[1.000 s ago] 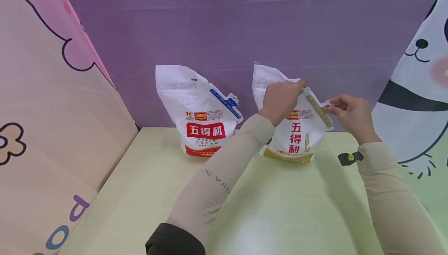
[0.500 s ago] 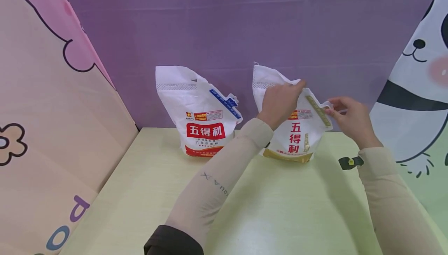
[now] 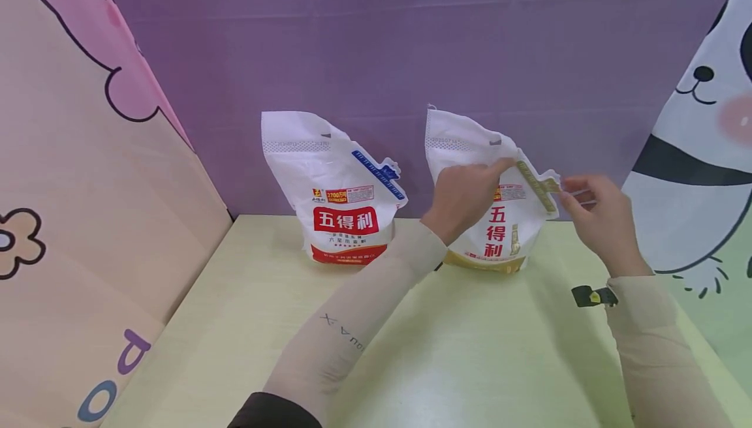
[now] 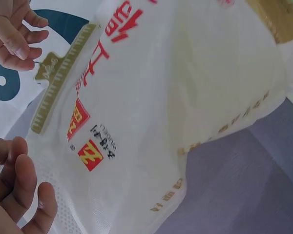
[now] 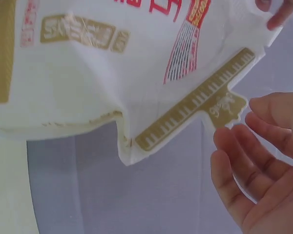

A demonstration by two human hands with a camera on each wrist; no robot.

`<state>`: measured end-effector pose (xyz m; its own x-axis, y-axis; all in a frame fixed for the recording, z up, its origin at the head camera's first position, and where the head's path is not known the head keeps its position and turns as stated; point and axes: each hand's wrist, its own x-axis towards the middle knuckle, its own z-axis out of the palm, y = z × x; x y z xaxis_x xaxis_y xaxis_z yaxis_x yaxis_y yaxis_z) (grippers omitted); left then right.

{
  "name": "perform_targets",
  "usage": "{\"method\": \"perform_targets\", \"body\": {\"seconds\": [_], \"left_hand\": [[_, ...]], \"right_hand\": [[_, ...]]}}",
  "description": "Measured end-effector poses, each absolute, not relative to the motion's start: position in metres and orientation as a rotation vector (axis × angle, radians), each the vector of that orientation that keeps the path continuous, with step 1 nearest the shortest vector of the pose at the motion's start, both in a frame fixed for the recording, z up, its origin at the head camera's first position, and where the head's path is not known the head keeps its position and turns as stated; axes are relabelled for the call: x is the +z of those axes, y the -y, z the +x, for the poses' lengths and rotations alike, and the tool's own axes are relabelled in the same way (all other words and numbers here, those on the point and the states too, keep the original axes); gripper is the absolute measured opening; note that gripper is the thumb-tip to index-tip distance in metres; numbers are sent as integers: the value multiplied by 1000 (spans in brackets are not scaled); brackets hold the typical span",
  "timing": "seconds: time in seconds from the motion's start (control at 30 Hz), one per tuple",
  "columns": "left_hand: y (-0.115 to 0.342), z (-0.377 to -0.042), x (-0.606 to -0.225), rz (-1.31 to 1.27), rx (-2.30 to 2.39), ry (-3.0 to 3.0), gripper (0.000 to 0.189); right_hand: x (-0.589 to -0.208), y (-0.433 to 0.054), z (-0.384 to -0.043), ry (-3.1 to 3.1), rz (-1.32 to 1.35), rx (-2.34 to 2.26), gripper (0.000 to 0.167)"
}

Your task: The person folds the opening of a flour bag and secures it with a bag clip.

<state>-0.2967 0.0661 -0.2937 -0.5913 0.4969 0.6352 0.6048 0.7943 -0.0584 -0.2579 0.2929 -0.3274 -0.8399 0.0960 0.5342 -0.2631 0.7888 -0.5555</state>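
Observation:
A white flour bag (image 3: 499, 232) with red characters and a gold base stands upright at the back right. Along its slanted top right side runs a gold strip (image 5: 195, 100) with a small shaped tab (image 5: 224, 109). My left hand (image 3: 467, 196) is in front of the bag's upper part; in the left wrist view its fingers (image 4: 27, 175) are loosely bent with nothing between them. Beside the tab is my right hand (image 3: 605, 222), fingers relaxed and holding nothing. Its thumb tip is very close to the tab's edge; whether they touch I cannot tell.
To the left stands a second white flour bag (image 3: 346, 186), with a red label and a blue strip. Both bags are on a pale table (image 3: 247, 323) near the purple backdrop (image 3: 352, 36). Cartoon-printed panels (image 3: 70, 154) flank the table.
My left hand has let go of the right bag's top edge and moved down and slightly left. The right hand has released the tab and drawn back right and downward. Both bags remain standing.

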Motion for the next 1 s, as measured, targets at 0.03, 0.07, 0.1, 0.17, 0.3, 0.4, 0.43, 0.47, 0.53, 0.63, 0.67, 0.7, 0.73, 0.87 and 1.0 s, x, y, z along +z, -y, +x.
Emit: {"method": "perform_targets", "body": {"seconds": [0.03,0.07,0.1,0.17,0.3,0.4,0.43,0.47,0.53,0.63,0.67,0.7,0.73,0.87,1.0], "left_hand": [[-64,-294,-297,-820,-206,2301,31],[-62,-292,-301,-828,-214,2281,28],[-60,-290,-304,-836,-227,2263,26],[-54,-286,-312,-833,-275,2239,23],[-35,-277,-326,-766,-415,2220,21],[-17,-270,-337,-696,-535,2231,21],[-11,-268,-342,-677,-579,2241,21],[-5,-266,-346,-655,-613,2251,21],[7,-262,-357,-613,-658,2277,21],[24,-258,-373,-574,-682,2316,22],[29,-258,-378,-564,-676,2329,22],[34,-257,-382,-558,-672,2336,22],[40,-257,-386,-549,-666,2341,22],[63,-254,-396,-489,-649,2341,21],[84,-252,-399,-429,-623,2331,23]], "right_hand": [[-329,-292,-256,2419,128,871,30],[-331,-291,-253,2412,136,885,28],[-334,-289,-251,2413,144,900,27],[-339,-286,-247,2408,178,942,26],[-353,-274,-243,2419,282,999,24],[-362,-264,-241,2451,367,980,21],[-365,-262,-240,2461,396,973,19],[-367,-260,-240,2471,422,960,18],[-372,-258,-240,2490,461,926,16],[-377,-259,-241,2507,490,872,15],[-379,-260,-241,2515,487,851,15],[-380,-262,-240,2520,486,827,15],[-382,-265,-240,2523,485,800,15],[-386,-277,-237,2534,433,752,15],[-391,-290,-236,2541,346,740,17]]}}
